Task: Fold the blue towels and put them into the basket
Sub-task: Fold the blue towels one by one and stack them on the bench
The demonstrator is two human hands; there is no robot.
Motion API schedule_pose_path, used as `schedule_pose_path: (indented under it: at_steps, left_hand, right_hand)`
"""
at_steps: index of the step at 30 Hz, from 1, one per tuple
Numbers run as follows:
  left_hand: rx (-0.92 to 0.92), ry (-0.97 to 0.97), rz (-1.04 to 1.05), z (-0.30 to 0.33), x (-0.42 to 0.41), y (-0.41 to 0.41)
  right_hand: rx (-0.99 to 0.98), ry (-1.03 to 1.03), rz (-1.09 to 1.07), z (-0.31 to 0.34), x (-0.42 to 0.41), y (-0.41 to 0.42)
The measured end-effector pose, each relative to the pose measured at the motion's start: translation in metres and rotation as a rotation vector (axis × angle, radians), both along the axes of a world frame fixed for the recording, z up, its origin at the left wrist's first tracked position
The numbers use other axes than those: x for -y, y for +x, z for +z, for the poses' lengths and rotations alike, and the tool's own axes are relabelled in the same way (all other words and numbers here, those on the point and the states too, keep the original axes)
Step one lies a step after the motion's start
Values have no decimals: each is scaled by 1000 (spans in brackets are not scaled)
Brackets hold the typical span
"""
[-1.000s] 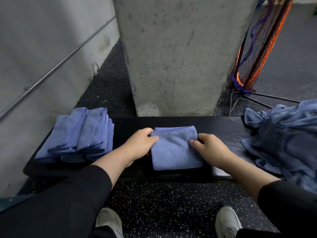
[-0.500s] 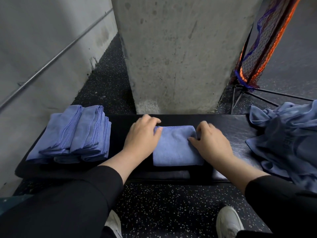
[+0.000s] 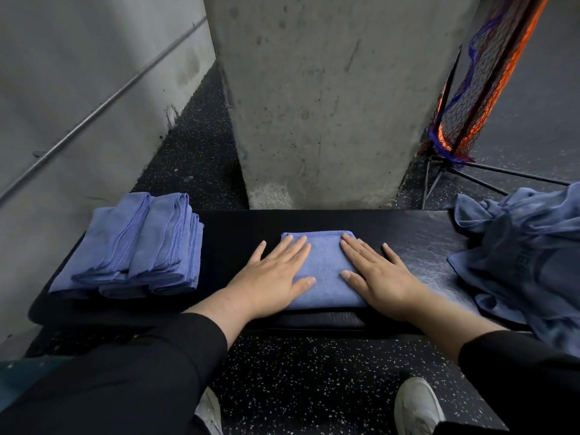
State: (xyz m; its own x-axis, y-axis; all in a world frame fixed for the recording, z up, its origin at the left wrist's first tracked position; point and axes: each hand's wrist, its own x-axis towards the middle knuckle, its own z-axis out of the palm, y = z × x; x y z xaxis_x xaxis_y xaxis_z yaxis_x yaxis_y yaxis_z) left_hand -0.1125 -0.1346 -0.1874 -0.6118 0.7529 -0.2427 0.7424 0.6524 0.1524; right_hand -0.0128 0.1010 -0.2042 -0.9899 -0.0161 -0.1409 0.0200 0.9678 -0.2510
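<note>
Both hands have gone from curled at the side edges of the folded blue towel (image 3: 323, 271) to lying flat on top of it with fingers straightened.

Nearest the camera, black sleeves (image 3: 175, 356) cover both forearms, and white shoes (image 3: 416, 405) stand on the speckled black floor (image 3: 307, 378).

On the black bench (image 3: 244, 227), the folded towel lies at the middle, close to the near edge. The left hand (image 3: 273, 274) rests palm down on the towel's left part, fingers spread and extended, its outer fingers reaching past the towel onto the bench. The right hand (image 3: 376, 274) rests palm down on the towel's right part in the same manner, its outer fingers likewise past the cloth edge. Neither hand grasps anything; both are released and press flat. A strip of towel shows between the two thumbs.

At the left end of the bench, well apart from the hands, sits a stack of folded blue towels (image 3: 138, 246). At the right end lies a crumpled heap of unfolded blue towels (image 3: 527, 252), also clear of the hands.

Beyond the bench stands a concrete pillar (image 3: 329, 98). A grey wall (image 3: 78, 89) with a metal rail (image 3: 103, 105) runs along the left. At far right, an orange and blue net (image 3: 489, 76) hangs on a black frame.
</note>
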Motion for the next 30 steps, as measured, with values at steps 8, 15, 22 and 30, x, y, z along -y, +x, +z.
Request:
schedule_pose_path:
  at_steps: [8, 15, 22, 30]
  left_hand:
    - [-104, 153, -47, 6, 6, 1]
    - [-157, 201, -124, 5, 24, 17]
    - [173, 508, 186, 26, 26, 17]
    - [308, 674, 469, 27, 3, -3]
  right_hand:
    - [-285, -45, 228, -4, -12, 24]
    - [-348, -112, 113, 14, 1, 20]
    - [-249, -252, -3, 36, 6, 24]
    - [-237, -421, -311, 38, 9, -6]
